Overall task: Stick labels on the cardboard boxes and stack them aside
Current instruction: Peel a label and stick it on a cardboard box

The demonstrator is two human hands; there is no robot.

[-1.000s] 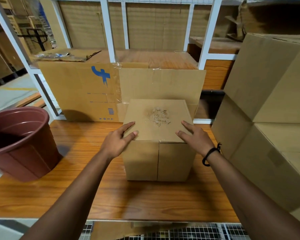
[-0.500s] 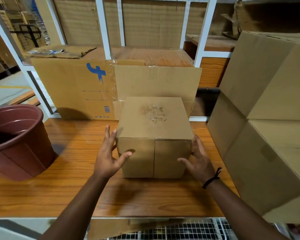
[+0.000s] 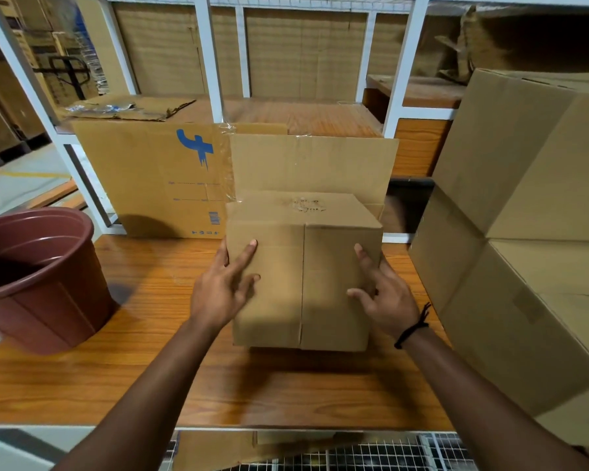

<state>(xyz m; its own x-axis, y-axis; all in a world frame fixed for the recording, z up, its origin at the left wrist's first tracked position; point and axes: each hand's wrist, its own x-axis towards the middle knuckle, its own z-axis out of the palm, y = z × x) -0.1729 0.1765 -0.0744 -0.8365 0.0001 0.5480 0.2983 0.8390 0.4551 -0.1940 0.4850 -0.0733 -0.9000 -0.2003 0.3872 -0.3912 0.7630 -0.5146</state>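
A person is steadying a small cardboard box (image 3: 303,283) with both hands at the middle of a wooden table (image 3: 133,368). The left hand (image 3: 223,290) is reaching in from the near left on an outstretched arm. Its fingers are straight and spread, with the forefinger and thumb lying flat on the box's near face and the others running up its left edge. The right hand (image 3: 385,294), with a black cord band (image 3: 412,326) at the wrist, is pressing the box's right edge, fingers extended and thumb pointing inward across the near face. Neither hand is curling round anything; both are pushing flat against the cardboard.

The near face, split by a vertical seam, is turning toward the camera, and a scuffed patch (image 3: 305,205) is showing on top. Whether the base is sitting flat cannot be told.

A maroon bucket (image 3: 31,277) is standing at the table's left, well apart from the box. Just behind the box a cardboard sheet (image 3: 313,164) is standing upright, beside a larger carton (image 3: 143,185) bearing a blue mark. Two big cartons (image 3: 524,164) are sitting stacked at the right, and a white shelf frame (image 3: 211,62) is rising at the far side.
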